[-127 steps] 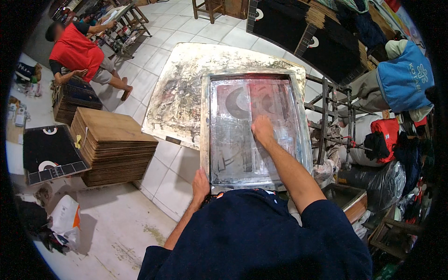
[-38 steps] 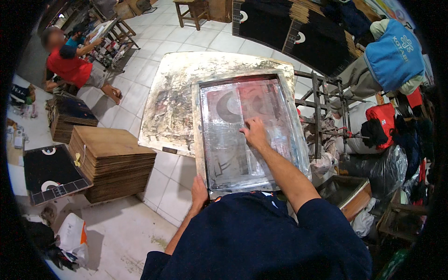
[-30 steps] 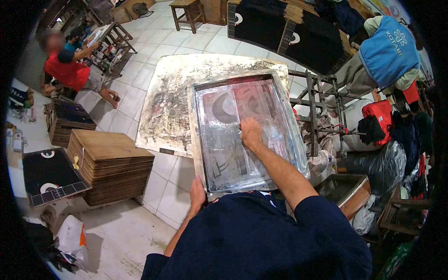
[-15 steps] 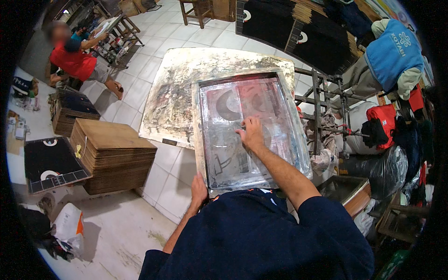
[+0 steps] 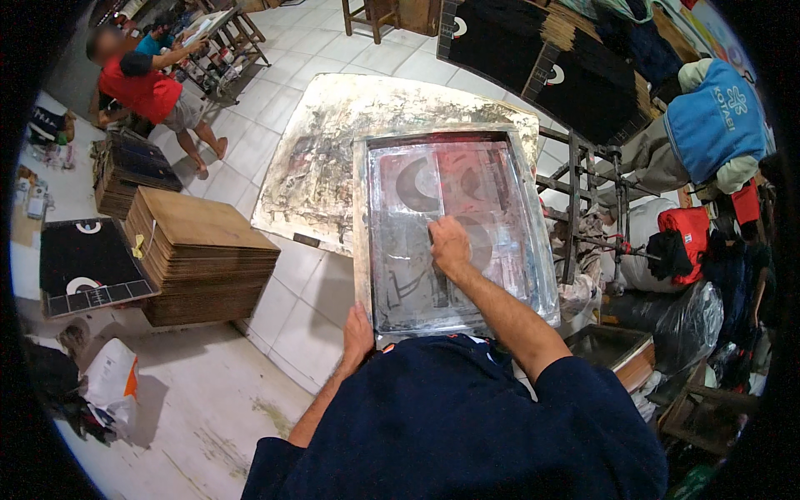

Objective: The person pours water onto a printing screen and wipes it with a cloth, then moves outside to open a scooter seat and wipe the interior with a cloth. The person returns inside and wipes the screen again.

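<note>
A screen printing frame [image 5: 362, 225] with pale, worn sides lies tilted on a paint-crusted board [image 5: 308, 150]. Its grey mesh carries curved, darker stencil shapes and a reddish stain near the top. My left hand [image 5: 358, 332] grips the frame's left side near its lower corner, its fingers partly hidden. Over the middle of the mesh is my right hand [image 5: 451, 244], fingers curled together and pointing downward against the surface. Whatever it may hold is hidden beneath the fingers.
Stacked brown boards [image 5: 204, 250] stand at left, beside black printed panels [image 5: 92, 265]. A dark metal rack [image 5: 575, 200] adjoins the board's right side. One person in red stands far left; another in a blue vest [image 5: 718, 117] bends at far right.
My right hand's fingers, spread with the thumb out before, are now drawn together and curled. My left hand stays on the frame. The whole view has shifted slightly.
</note>
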A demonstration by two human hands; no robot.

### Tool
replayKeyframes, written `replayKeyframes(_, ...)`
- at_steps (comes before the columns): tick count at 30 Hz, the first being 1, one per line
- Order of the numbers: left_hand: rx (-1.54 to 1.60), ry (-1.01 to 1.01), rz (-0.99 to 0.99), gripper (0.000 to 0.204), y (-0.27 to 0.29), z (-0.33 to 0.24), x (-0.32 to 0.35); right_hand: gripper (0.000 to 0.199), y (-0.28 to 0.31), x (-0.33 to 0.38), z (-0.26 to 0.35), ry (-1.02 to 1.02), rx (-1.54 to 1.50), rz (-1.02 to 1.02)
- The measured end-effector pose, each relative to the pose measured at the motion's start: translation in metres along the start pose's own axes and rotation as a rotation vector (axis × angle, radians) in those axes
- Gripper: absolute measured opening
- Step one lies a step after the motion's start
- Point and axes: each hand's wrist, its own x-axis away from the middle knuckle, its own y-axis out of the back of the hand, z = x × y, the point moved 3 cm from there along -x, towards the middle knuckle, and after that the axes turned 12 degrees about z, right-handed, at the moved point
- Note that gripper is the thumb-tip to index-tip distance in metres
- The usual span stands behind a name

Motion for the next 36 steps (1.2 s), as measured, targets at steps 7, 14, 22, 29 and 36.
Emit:
replayKeyframes(7,0.014,0.024,0.008,0.057,-0.003,-0.008,0.008,0.029,0.001,0.013,0.027,0.053,-0.034,0.047)
replayKeyframes(14,-0.015,0.027,-0.012,0.057,-0.005,-0.006,0.003,0.016,0.002,0.017,0.069,0.073,-0.101,0.183)
replayKeyframes(22,0.029,-0.041,-0.016,0.057,-0.004,-0.008,0.0,0.015,0.014,0.019,0.086,0.093,-0.158,0.219)
replayKeyframes(29,0.002,0.011,0.016,0.057,-0.001,-0.005,-0.006,0.024,0.018,0.025,0.096,0.133,-0.214,0.25)
replayKeyframes(36,0.025,0.003,0.03,0.057,0.002,0.0,-0.01,0.042,0.021,0.038,0.09,0.172,-0.294,0.274)
